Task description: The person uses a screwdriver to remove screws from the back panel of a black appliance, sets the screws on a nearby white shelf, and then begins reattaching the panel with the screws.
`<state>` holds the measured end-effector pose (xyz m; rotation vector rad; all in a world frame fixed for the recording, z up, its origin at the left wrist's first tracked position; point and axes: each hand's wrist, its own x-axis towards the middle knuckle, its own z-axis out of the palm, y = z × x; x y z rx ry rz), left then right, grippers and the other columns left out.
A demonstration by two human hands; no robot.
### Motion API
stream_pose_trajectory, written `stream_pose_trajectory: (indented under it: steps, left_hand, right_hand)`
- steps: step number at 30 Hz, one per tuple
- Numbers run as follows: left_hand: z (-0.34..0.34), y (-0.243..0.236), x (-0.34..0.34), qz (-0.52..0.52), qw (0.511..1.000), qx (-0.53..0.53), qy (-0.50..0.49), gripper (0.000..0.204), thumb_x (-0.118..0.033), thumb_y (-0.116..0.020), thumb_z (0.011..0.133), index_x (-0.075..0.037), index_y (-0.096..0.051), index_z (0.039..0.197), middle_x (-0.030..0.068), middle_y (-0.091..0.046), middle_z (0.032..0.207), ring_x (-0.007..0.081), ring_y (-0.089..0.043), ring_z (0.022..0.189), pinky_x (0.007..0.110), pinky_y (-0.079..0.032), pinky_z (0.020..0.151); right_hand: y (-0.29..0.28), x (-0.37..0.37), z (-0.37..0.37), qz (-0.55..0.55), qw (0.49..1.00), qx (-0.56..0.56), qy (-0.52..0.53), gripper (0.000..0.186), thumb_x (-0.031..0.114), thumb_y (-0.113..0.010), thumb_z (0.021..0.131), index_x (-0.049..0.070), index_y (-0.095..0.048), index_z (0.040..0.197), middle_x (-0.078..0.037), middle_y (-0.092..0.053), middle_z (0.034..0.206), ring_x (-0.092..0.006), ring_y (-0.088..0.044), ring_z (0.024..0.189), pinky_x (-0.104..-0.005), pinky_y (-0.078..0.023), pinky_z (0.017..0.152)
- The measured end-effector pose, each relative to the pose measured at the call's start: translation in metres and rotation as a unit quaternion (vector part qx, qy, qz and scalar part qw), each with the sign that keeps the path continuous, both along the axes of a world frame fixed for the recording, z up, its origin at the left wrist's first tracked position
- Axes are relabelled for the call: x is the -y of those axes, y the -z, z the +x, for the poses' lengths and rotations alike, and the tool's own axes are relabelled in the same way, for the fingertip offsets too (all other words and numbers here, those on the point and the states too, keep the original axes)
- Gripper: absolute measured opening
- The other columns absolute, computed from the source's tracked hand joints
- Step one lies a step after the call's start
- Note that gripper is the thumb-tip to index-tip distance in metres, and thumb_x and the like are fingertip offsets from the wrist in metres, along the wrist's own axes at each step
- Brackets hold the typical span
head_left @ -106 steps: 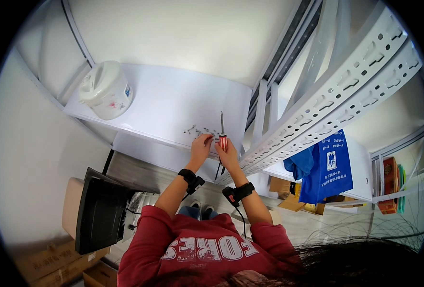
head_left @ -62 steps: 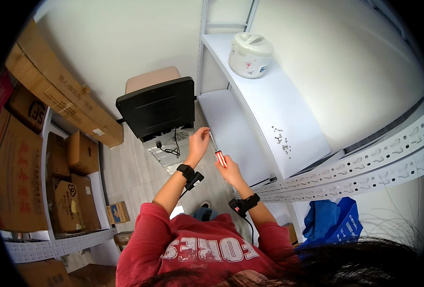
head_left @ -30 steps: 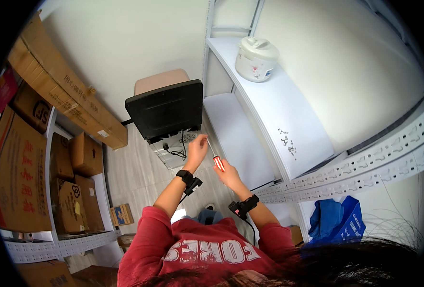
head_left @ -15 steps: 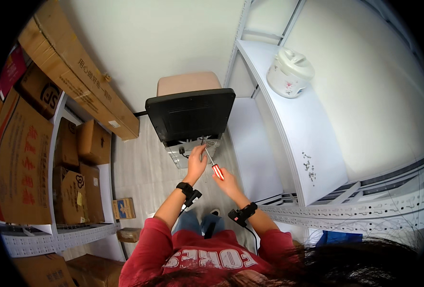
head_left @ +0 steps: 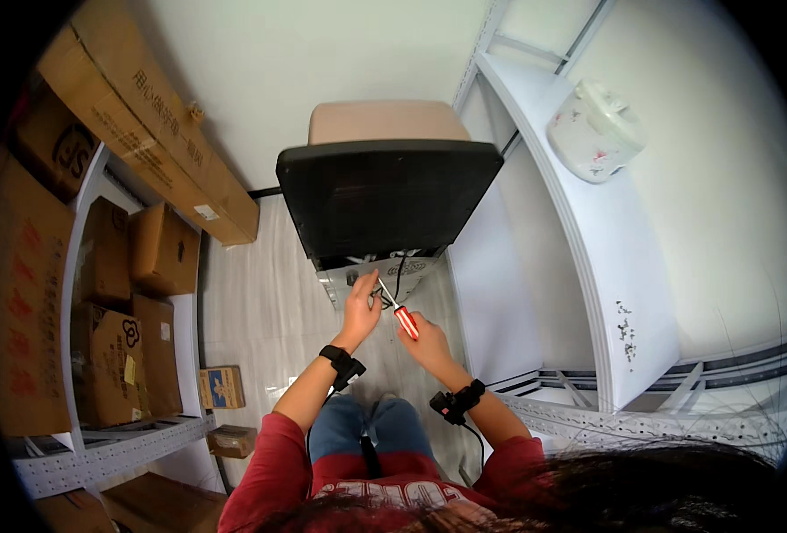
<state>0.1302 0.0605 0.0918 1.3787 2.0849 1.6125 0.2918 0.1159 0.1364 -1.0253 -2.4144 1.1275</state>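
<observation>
My right hand [head_left: 426, 345] is wrapped round the red-and-white striped handle of a screwdriver [head_left: 407, 323]. Its thin metal shaft slants up and left toward the back of an appliance with a large black panel [head_left: 384, 204] and a pale metal base [head_left: 335, 277]. By the tip of the shaft, the fingers of my left hand [head_left: 359, 309] are pressed together; anything small between them is hidden. Dark cables [head_left: 399, 277] hang down the metal base, just beside my left fingertips.
A tan padded block [head_left: 389, 122] stands behind the appliance. On the left, a shelf rack [head_left: 109, 457] holds several cardboard boxes [head_left: 164, 249], and a long carton [head_left: 175, 160] leans there. A white rice cooker [head_left: 593, 133] sits on the right shelf [head_left: 620, 258]. Small boxes [head_left: 222, 388] lie on the floor.
My view has shifted, and the black panel appears larger. The screwdriver stays in my right hand, pointing up and left. My left hand is still by its tip, a little lower against the base.
</observation>
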Motion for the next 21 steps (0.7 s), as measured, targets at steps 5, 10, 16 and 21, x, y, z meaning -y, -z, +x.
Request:
stream_pose_trajectory:
  steps: [5,10,16,21]
  left_hand:
    - [-0.008,0.047,0.002,0.033,0.999,0.016,-0.019,0.051,0.006,-0.055,0.076,-0.001,-0.049,0.126,0.0164,-0.056,0.111,0.0285,-0.059,0.096,0.033,-0.047,0.084]
    - [-0.024,0.103,-0.004,0.083,0.996,-0.039,-0.006,0.049,0.003,-0.054,0.078,-0.001,-0.048,0.127,0.0180,-0.053,0.115,0.0321,-0.057,0.100,0.034,-0.047,0.083]
    - [-0.049,0.147,-0.009,0.174,0.972,-0.154,0.037,0.050,-0.001,-0.056,0.078,-0.001,-0.047,0.127,0.0178,-0.051,0.119,0.0347,-0.054,0.103,0.037,-0.045,0.085]
    - [-0.059,0.136,-0.003,0.208,0.940,-0.267,0.037,0.054,-0.003,-0.059,0.076,-0.001,-0.047,0.128,0.0173,-0.051,0.121,0.0330,-0.051,0.109,0.036,-0.042,0.091]
  right_hand:
    - [0.047,0.002,-0.010,0.008,1.000,-0.009,-0.018,0.029,0.024,-0.063,0.082,0.005,-0.054,0.102,-0.021,-0.062,0.076,-0.0396,-0.061,0.070,-0.0427,-0.047,0.060]
    - [0.115,-0.007,-0.022,0.066,0.995,-0.052,-0.047,0.028,0.023,-0.061,0.082,0.004,-0.052,0.101,-0.022,-0.062,0.079,-0.0408,-0.060,0.073,-0.0453,-0.047,0.060]
    - [0.165,-0.008,-0.032,0.122,0.983,-0.125,-0.048,0.027,0.020,-0.061,0.083,0.002,-0.052,0.102,-0.021,-0.061,0.077,-0.0415,-0.059,0.071,-0.0431,-0.045,0.059]
    - [0.182,0.000,-0.043,0.202,0.965,-0.168,-0.025,0.028,0.017,-0.062,0.083,0.000,-0.050,0.100,-0.020,-0.059,0.080,-0.0377,-0.059,0.071,-0.0406,-0.045,0.061]
